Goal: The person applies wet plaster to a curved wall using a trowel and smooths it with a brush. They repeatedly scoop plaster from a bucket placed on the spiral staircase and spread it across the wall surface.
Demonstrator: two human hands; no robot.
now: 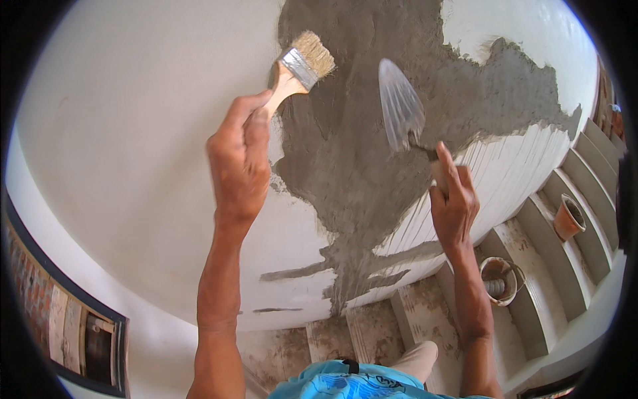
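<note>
My left hand (240, 156) is closed round the wooden handle of a flat paintbrush (299, 65), its pale bristles pointing up and right near the edge of a grey plaster patch (359, 120). In my right hand (456, 203) is a pointed trowel (401, 106), gripped by its handle with the forefinger laid along it. The trowel's metal blade points up in front of the grey patch. Whether the bristles or the blade touch the wall, I cannot tell.
Grey plaster covers part of a white wall (146, 133), with drips running down it. Stairs (525, 266) climb to the right below. A bucket (500, 282) and an orange-brown pot (569, 218) stand on the steps. At the lower left is a dark-framed opening (73, 319).
</note>
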